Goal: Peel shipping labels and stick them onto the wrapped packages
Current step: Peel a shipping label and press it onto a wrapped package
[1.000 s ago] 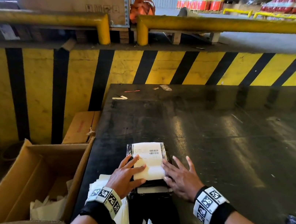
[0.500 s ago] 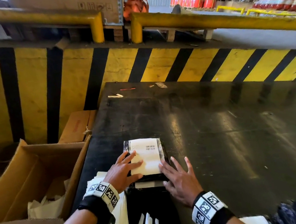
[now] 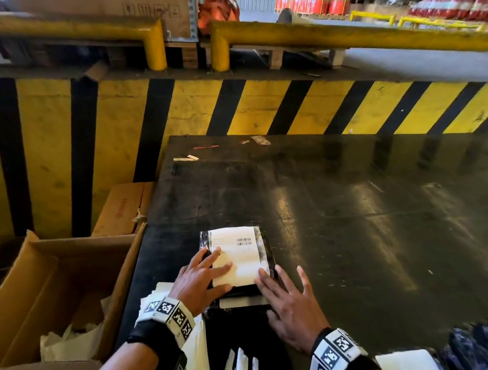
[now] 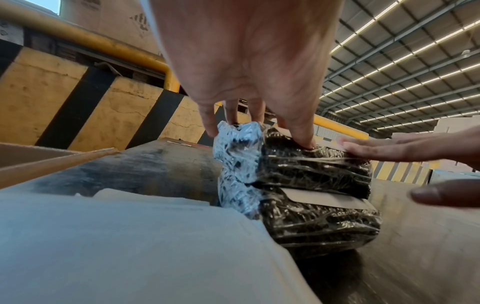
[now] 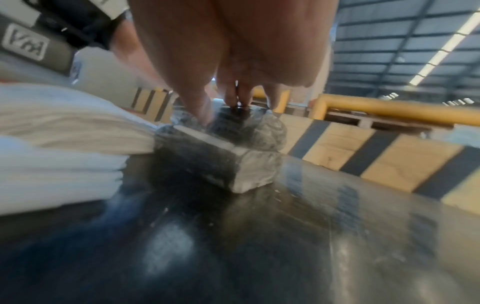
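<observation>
Now, step: pressing shipping label (image 3: pixel 240 255) onto upper wrapped package (image 4: pixel 314 164), stacked near desk (image 3: pixel 369 229) edge.
Hands: left hand (image 3: pixel 198 282) and right hand (image 3: pixel 292 304) flat, fingers straight, gripping nothing.
Tip: smooth outward from centre, rubbing corners down.

Wrapped packages (image 3: pixel 243 292) on black table (image 3: pixel 369 229)

- Head view: looks forward and down from above onto the black desk (image 3: pixel 369 229) toward the striped wall (image 3: pixel 119 124).
- Left wrist view: low, close under the palm, facing the stacked packages (image 4: pixel 311 185).
- Right wrist view: low, blurred, sharing those packages.
</observation>
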